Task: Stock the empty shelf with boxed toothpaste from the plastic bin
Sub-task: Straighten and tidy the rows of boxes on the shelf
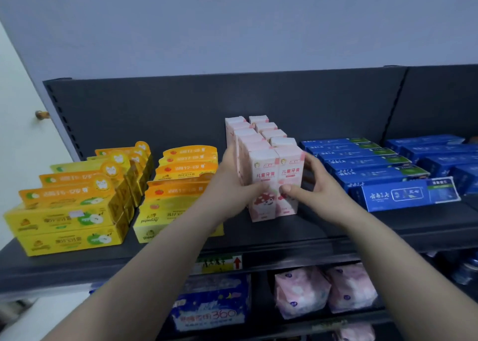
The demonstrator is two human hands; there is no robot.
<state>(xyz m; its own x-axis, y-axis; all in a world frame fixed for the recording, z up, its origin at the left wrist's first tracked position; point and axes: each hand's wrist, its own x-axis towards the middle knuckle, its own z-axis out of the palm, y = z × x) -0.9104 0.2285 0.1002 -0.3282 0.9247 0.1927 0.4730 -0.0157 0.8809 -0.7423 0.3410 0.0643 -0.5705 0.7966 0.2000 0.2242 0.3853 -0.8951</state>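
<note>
Pale blue-grey wall (232,25) rose behind dark shelf (323,226) and its back panel (181,102). White door (15,138) with brass knob (42,114) stood at left. Light was dim, even.

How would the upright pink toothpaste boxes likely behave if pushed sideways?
Probably tippy: the pink toothpaste boxes stand tall on narrow ends. Likely stiff: crisp cardboard edges. May slide as a block, since the left hand and right hand grip both sides on the smooth shelf.
</note>
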